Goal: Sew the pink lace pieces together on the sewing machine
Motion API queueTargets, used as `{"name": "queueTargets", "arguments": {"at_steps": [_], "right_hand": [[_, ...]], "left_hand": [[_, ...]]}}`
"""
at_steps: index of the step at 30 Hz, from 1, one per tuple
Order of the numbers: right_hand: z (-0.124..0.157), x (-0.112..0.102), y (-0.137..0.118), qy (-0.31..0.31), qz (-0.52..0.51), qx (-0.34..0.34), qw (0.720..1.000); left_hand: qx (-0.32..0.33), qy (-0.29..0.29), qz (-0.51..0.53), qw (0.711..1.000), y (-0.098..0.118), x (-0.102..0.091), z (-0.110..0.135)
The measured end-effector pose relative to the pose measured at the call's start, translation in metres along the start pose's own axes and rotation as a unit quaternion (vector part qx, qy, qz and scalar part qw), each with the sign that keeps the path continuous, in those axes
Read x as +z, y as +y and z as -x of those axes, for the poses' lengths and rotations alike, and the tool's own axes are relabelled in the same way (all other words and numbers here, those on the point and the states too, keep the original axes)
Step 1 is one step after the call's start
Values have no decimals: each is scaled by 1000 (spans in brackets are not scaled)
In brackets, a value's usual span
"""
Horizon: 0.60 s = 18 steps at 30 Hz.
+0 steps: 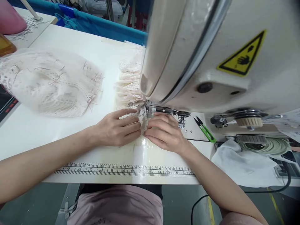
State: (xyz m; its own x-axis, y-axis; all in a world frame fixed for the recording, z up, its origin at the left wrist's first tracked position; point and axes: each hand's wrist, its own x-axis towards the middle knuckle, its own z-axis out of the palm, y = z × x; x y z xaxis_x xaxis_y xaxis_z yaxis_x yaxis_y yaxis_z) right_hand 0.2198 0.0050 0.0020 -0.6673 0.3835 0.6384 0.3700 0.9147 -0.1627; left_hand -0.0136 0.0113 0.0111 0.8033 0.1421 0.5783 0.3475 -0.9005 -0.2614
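A gathered strip of cream lace fabric (130, 82) lies under the sewing machine (161, 56) and runs toward me past the presser foot. My left hand (120, 128) is closed over the lace's left side, with the fingers curled and their tips hidden. On the other side of the strip, my right hand (165, 131) pinches its near edge just below the needle area. The metal guide with a spring (181, 120) sits right above my right fingers. Between the two hands, a narrow dotted lace edge shows.
A heap of lace with loose threads (53, 84) lies at the left. Green thread snips (205, 129) rest right of the machine foot. White cloth (243, 164) and a coil of pale green cord (264, 145) lie at the right. A printed ruler (124, 171) runs along the table's front edge.
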Motion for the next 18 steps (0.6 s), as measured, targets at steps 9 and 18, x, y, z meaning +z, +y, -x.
{"name": "queueTargets", "arguments": {"at_steps": [9,18], "right_hand": [[0,3,-3,-40,16,-7,999],[-4,1,-7,-39,75,-19,996]], "left_hand": [[-103,-93,48,989,1,5,1],[-120,-113,43,985,-2,7,3]]}}
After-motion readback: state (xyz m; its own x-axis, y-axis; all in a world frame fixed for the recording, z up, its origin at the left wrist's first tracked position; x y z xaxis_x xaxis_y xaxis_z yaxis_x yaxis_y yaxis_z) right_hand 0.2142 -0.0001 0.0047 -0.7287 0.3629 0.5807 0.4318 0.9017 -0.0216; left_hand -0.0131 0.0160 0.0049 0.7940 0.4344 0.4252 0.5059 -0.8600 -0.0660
